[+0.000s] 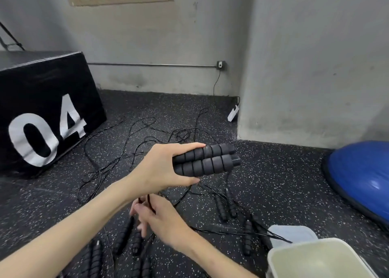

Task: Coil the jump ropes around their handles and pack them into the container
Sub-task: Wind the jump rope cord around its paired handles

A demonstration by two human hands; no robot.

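Head view, looking down at speckled black rubber floor (273,183). Left hand (164,170) grips a pair of black ribbed foam jump-rope handles (204,159) held side by side, fingers over the top and thumb underneath, clamped on the near ends; the handles' long axis runs out to the right of the fingers and slightly up, free ends pointing toward the grey wall corner. Right hand (160,221) sits below and nearer the body than the left, fingers loosely curled around the thin black cord (148,199) that hangs down from the held pair; the grasp looks like a light pinch, but motion blur hides the exact contact. Judgement: the step in hand is winding cord onto the paired handles, and no turns of cord show on them yet. The coming move turns on this: the cord lies below the handles, so the right hand has to bring it up and around them, across their long axis, while the left keeps them level. More loose black cords (134,134) tangle on the floor beyond the fingers, and several uncoiled handle pairs (225,206) lie to the right of and below the hands. Pale off-white plastic container (315,261) stands to the lower right of the right hand; the part of its inside in view holds no ropes. Its translucent lid (294,233) lies just behind it, with a cord across it.
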